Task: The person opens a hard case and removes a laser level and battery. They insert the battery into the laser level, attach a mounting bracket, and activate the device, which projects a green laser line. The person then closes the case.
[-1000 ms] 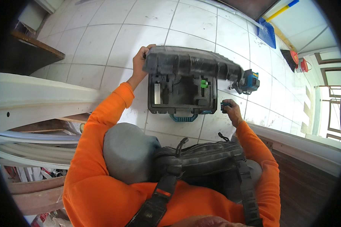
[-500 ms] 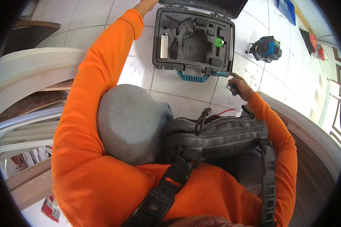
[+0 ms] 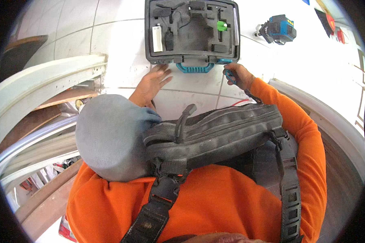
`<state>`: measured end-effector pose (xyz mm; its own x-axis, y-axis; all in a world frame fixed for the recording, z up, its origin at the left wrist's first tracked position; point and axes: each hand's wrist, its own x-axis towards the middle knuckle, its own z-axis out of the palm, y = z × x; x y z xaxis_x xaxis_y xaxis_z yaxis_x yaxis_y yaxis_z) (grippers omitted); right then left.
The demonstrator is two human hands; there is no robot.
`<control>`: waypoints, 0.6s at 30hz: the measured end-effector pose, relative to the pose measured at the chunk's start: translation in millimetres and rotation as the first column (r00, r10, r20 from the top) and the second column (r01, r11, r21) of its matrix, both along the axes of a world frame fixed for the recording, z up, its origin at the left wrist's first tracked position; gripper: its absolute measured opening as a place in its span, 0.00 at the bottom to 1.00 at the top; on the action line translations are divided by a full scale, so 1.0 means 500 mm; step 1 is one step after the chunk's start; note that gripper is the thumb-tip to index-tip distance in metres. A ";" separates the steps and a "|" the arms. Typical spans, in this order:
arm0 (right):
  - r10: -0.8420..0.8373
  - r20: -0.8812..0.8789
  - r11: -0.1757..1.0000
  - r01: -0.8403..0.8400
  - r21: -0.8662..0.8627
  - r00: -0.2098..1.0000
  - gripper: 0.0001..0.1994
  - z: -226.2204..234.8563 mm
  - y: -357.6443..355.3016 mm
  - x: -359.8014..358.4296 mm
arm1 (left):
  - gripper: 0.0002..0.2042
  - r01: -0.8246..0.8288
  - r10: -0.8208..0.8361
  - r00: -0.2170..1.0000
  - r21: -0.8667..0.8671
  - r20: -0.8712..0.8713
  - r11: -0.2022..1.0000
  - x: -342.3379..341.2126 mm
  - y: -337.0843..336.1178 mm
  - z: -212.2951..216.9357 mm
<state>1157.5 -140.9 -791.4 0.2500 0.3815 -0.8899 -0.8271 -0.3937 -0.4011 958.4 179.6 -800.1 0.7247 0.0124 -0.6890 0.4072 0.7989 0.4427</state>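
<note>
The white tiled floor (image 3: 190,94) carries the open black plastic case (image 3: 202,58), foam-lined; a blue-and-black boxy device (image 3: 282,30) stands right of it; left hand (image 3: 150,84), fingers loosely spread, appears empty before the case; right hand (image 3: 241,76) has fingers curled round a small blue-and-dark piece (image 3: 230,76) near the front-right corner; step judged: handling this piece; next move calls for steady fingers.

Presents a white tiled floor (image 3: 119,44). Carries, directly on it, an open black case (image 3: 162,57) with teal handle (image 3: 194,69) and, apart to its right, a blue-and-black boxy device (image 3: 280,30).
</note>
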 end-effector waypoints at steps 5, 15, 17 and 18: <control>-0.082 -0.014 0.997 0.082 0.002 0.997 0.07 0.026 -0.009 -0.002 | 0.16 0.056 -0.055 0.998 -0.111 0.012 0.992 0.038 0.010 -0.025; 0.234 0.112 0.970 -0.224 -0.094 0.966 0.21 0.078 -0.012 0.033 | 0.13 0.214 -0.201 0.974 0.132 -0.106 0.968 0.019 0.042 0.021; 0.309 0.174 0.948 -0.288 -0.139 0.935 0.21 0.091 -0.022 0.042 | 0.14 0.269 -0.244 0.959 0.185 -0.143 0.945 0.024 0.046 0.039; 0.296 0.174 0.952 -0.276 -0.133 0.939 0.21 0.096 -0.024 0.042 | 0.15 0.282 -0.257 0.956 0.196 -0.144 0.939 0.032 0.042 0.041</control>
<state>1178.4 -153.0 -743.3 0.3124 0.3688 -0.8755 -0.5858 -0.6507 -0.4831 974.3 200.7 -779.6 0.6378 -0.0179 -0.7700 0.6521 0.5447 0.5274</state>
